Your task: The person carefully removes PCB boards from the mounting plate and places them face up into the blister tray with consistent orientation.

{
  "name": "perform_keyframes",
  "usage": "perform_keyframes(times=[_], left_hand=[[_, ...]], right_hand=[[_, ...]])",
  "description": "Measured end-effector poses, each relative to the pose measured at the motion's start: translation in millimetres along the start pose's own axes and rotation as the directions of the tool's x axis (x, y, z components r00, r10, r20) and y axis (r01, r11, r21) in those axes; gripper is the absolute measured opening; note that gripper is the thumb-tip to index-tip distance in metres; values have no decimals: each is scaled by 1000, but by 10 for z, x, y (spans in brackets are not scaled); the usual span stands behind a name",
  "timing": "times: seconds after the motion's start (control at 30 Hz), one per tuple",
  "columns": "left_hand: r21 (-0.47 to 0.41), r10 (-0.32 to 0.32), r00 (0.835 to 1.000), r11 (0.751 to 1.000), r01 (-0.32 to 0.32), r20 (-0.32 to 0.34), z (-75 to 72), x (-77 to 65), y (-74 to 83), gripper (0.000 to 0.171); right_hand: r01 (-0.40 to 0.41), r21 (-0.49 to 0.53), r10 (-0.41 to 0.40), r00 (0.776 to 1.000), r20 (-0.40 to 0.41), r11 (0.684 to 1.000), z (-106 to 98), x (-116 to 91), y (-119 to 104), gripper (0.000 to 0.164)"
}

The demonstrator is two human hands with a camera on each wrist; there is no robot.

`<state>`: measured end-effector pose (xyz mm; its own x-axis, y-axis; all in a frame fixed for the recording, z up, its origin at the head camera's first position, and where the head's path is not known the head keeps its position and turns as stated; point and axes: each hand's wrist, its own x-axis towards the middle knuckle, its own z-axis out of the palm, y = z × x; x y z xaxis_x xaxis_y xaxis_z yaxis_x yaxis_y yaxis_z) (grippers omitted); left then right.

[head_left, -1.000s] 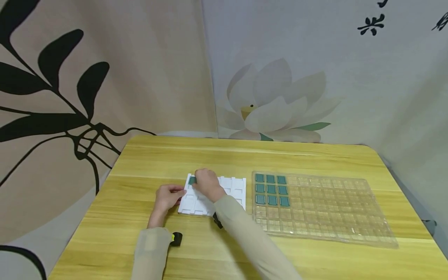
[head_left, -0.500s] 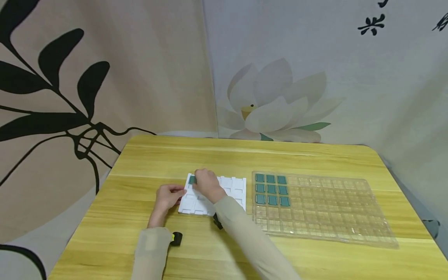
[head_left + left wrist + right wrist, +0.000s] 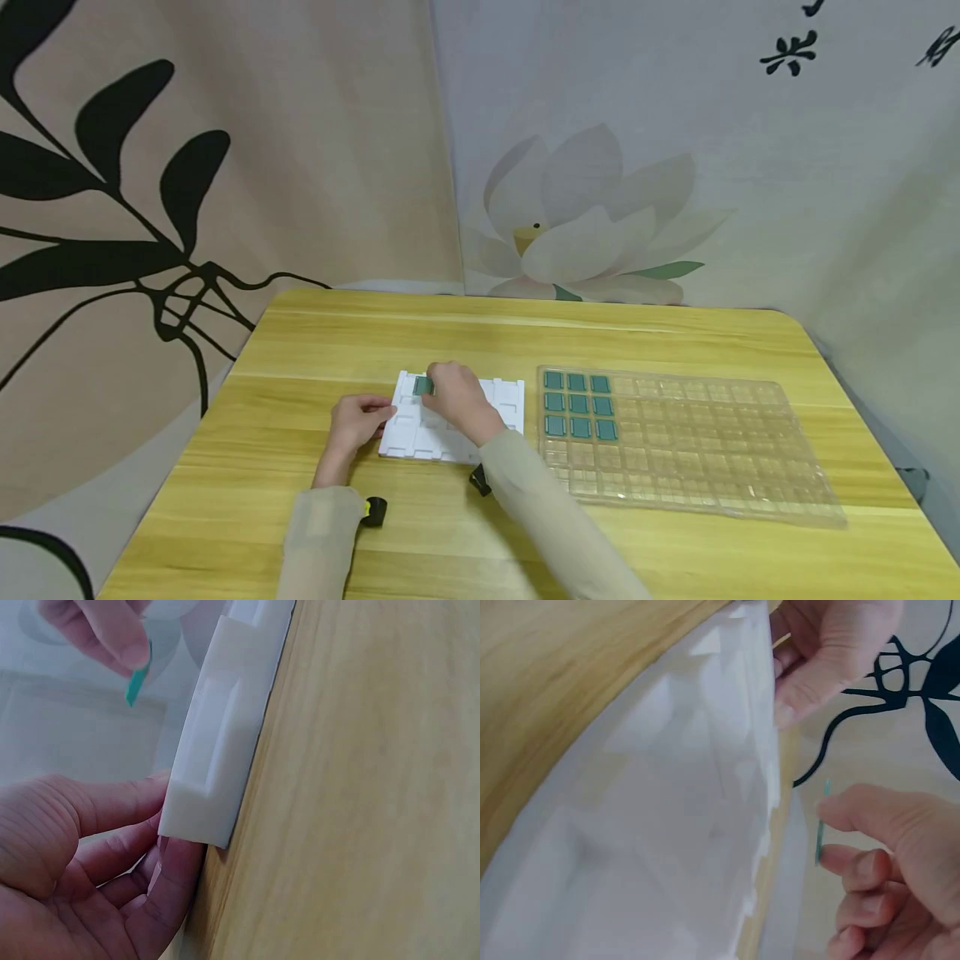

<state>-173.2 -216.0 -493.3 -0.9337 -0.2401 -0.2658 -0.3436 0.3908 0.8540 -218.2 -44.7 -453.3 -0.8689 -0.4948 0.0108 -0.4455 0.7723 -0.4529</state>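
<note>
A thin teal square chip (image 3: 422, 386) is pinched between the thumb and finger of my right hand (image 3: 459, 398). In the left wrist view the chip (image 3: 138, 679) is seen nearly edge-on, raised above the white tray; the right wrist view also shows this chip (image 3: 821, 825) edge-on, clear of the tray. Under the right hand lies the white compartmented tray (image 3: 411, 435), partly covered by that hand. My left hand (image 3: 356, 425) grips the tray's left edge, thumb on top and fingers against the side and underneath.
Right of the white tray lies a large clear plastic tray (image 3: 712, 450) with many small compartments. Several teal chips (image 3: 578, 404) fill a block at its upper left. Both stand on a wooden table (image 3: 420, 533) before a printed cloth backdrop (image 3: 360, 150).
My right hand has moved rightward over the white tray with the chip, which now shows farther from the tray's left edge. The left hand keeps its hold on the edge.
</note>
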Motion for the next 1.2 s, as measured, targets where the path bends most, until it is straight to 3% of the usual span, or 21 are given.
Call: perform_keyframes(times=[0.2,0.47,0.7,1.2], left_hand=[[12,7,1000,1000,-7,-5,-5,5,-8,23],[11,31,1000,999,-31,-1,-12,4,-26,23],[1,37,999,999,-37,-5,-4,1,-11,23],[12,31,999,999,-31,-10,8,-8,-10,23]], right_hand=[[-2,49,4,999,-41,999,-92,-173,80,12],[-29,93,36,997,-72,995,-170,-356,201,27],[-48,83,59,989,-135,995,-248,-521,337,27],[-71,86,86,979,-182,994,-373,-873,662,26]])
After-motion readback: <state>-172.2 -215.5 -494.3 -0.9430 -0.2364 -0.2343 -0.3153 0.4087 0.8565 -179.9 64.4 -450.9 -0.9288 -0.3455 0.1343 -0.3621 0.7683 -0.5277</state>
